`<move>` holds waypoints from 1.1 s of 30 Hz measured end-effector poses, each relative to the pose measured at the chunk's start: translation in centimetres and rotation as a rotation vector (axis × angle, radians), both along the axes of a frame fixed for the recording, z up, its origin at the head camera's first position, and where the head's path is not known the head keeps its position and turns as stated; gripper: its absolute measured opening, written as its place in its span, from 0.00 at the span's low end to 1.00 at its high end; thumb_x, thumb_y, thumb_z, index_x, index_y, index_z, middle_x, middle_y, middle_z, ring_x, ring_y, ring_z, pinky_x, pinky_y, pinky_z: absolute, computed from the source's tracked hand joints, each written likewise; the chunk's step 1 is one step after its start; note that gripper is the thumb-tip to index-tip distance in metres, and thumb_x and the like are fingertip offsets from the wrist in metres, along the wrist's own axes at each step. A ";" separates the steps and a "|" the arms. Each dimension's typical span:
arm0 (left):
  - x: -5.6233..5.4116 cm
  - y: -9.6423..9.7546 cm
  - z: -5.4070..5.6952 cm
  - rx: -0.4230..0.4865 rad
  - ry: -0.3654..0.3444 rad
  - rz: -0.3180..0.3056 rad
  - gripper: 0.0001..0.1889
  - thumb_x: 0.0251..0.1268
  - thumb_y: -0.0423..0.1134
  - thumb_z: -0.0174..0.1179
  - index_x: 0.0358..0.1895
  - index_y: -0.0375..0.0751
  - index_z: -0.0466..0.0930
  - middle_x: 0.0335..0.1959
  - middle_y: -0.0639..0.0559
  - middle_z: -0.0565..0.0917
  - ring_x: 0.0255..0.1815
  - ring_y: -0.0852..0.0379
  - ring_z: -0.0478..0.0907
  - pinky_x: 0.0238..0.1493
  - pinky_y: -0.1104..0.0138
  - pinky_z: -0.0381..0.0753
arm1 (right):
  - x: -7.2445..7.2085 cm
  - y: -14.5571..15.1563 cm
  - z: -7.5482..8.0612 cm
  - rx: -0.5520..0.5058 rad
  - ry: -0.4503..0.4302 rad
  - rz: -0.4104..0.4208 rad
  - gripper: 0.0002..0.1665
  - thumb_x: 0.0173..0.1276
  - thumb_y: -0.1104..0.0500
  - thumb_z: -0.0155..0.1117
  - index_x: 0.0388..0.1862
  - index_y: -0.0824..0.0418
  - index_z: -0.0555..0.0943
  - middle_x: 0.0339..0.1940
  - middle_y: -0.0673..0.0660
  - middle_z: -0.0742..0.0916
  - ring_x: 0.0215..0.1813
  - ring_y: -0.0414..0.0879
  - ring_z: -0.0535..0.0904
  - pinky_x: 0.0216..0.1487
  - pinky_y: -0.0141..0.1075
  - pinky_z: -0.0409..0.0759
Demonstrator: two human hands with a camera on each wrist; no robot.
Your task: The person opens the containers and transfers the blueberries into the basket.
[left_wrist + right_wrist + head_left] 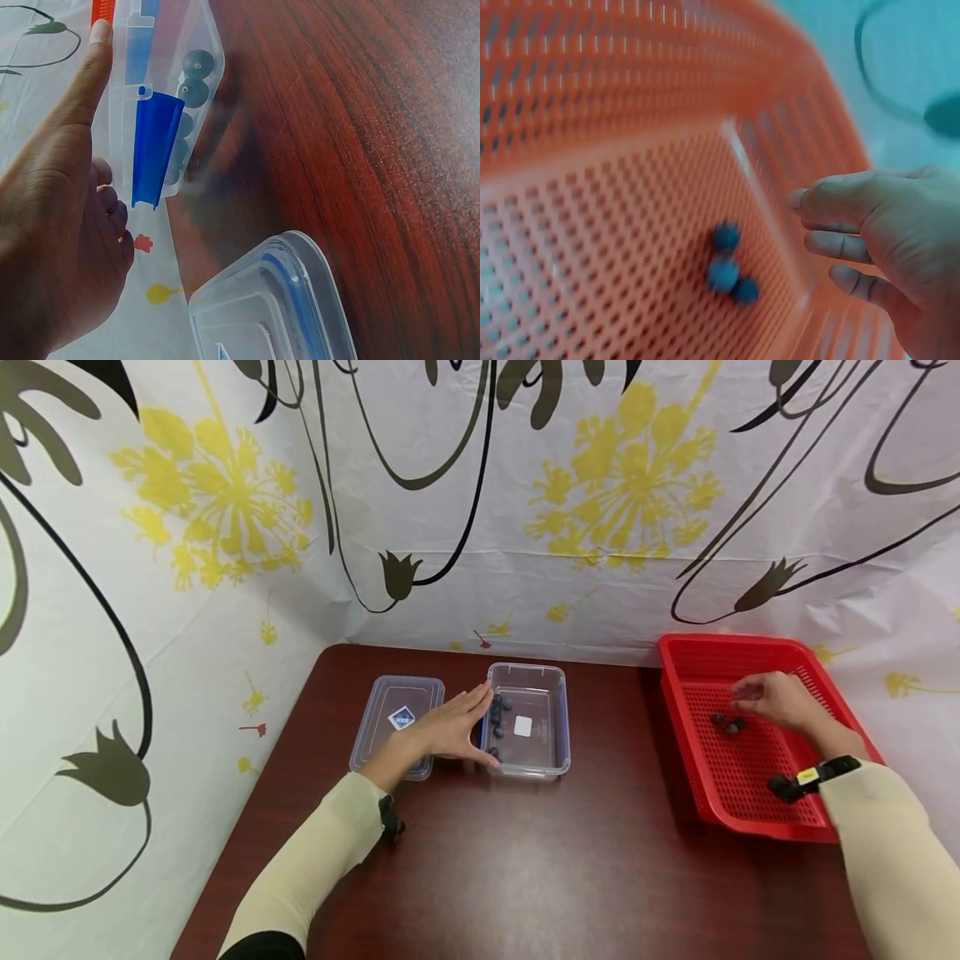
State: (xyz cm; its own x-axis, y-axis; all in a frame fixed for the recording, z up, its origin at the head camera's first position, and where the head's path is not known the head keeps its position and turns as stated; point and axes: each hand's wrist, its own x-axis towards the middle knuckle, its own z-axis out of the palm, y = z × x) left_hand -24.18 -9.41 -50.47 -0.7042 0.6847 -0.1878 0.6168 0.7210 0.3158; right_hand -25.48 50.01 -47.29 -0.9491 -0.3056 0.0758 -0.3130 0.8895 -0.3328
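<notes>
My head view shows the left hand (448,727) — fingers straight, thumb spread — against a clear rectangular plastic container (536,750) with round dark-blue berries (196,93) inside; the right hand (778,700), fingers loosely bent, visibly holding nothing, hovers above three dark berries (722,274) in a red perforated plastic basket (750,789).

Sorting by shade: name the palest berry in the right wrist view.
The middle berry of three in the red basket; it looks blue-grey, the other two darker.

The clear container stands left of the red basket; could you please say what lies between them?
Only bare brown tabletop lies between the clear container and the red basket, as the head view shows.
</notes>
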 end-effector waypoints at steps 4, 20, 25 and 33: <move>0.0 0.0 0.0 0.007 0.008 -0.004 0.71 0.57 0.78 0.65 0.87 0.38 0.35 0.90 0.46 0.33 0.89 0.55 0.33 0.87 0.56 0.38 | -0.5 -3.6 2.1 -0.012 0.109 0.098 0.13 0.59 0.65 0.82 0.43 0.66 0.91 0.33 0.57 0.93 0.33 0.37 0.86 0.33 0.28 0.80; 0.2 0.0 0.3 0.016 0.006 -0.007 0.70 0.58 0.77 0.66 0.87 0.41 0.33 0.90 0.44 0.35 0.89 0.52 0.35 0.87 0.54 0.39 | -0.7 -18.5 5.6 -0.117 0.063 0.407 0.13 0.61 0.65 0.81 0.46 0.59 0.92 0.37 0.51 0.92 0.34 0.42 0.85 0.33 0.34 0.82; 0.4 -0.2 0.0 -0.002 0.017 -0.005 0.70 0.58 0.78 0.65 0.87 0.40 0.34 0.90 0.44 0.35 0.89 0.50 0.37 0.87 0.52 0.42 | -0.4 -22.6 4.7 -0.125 0.007 0.491 0.14 0.61 0.64 0.82 0.46 0.60 0.92 0.41 0.54 0.92 0.37 0.49 0.87 0.39 0.38 0.85; 0.2 0.0 0.1 -0.011 0.057 -0.021 0.70 0.57 0.77 0.66 0.87 0.35 0.39 0.89 0.42 0.37 0.89 0.51 0.37 0.87 0.54 0.41 | -0.1 -27.9 2.7 -0.120 -0.044 0.614 0.14 0.60 0.64 0.81 0.45 0.63 0.91 0.40 0.56 0.91 0.38 0.47 0.86 0.42 0.46 0.87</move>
